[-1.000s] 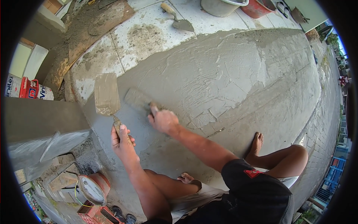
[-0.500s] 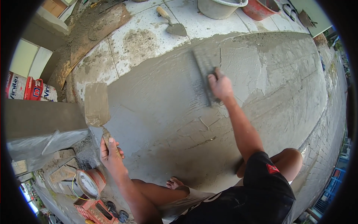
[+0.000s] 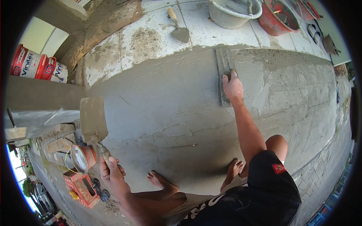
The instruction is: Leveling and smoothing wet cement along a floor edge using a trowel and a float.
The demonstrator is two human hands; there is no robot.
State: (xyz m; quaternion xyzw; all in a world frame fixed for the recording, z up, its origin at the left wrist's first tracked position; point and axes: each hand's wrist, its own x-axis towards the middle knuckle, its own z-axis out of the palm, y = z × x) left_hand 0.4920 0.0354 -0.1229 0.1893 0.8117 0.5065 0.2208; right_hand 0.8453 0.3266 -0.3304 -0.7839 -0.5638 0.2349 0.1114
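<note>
Wet grey cement screed point(image 3: 162, 98) covers the ground in front of me, smooth in the middle and rougher to the right. My right hand point(image 3: 233, 88) is closed round the handle of a long rectangular plastering trowel point(image 3: 223, 60), whose blade lies on the screed near its far edge. Off to the left, my left hand point(image 3: 112, 174) grips the wooden handle of a square-bladed trowel point(image 3: 93, 117). That blade is coated with cement and points away from me. Its handle end is partly hidden by my fingers.
Beyond the screed, white tiles point(image 3: 154, 60) hold a pointed trowel point(image 3: 180, 34), a grey tub point(image 3: 230, 19) and a red tub point(image 3: 273, 28). Paint buckets point(image 3: 28, 64) stand far left behind a low wall point(image 3: 45, 92). An orange bucket point(image 3: 85, 158) and red crate point(image 3: 81, 190) sit at left.
My right hand has moved the plastering trowel a little right, its blade now nearly pointing straight away. The view has shifted, showing both my feet. Both hands keep their tools.
</note>
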